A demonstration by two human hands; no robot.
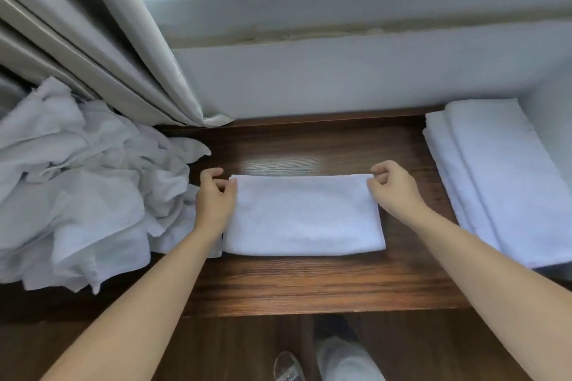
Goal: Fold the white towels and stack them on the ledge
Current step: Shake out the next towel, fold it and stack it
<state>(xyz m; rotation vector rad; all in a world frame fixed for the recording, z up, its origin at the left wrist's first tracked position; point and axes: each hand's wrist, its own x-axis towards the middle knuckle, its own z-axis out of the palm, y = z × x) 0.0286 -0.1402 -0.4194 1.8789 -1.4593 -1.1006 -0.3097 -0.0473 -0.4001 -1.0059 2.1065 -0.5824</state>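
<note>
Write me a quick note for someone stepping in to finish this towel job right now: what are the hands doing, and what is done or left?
Left hand: pinches the far left corner of the folded towel.
Right hand: pinches its far right corner.
The towel lies flat mid-ledge, folded at least once.
Done: a stack of folded towels at the right.
Left: finish this one, stack it, then work through the crumpled pile at the left.

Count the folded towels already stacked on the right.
2 that show: the top towel, and a lower towel under it, its edge showing on the left side. More may be hidden beneath.
</note>
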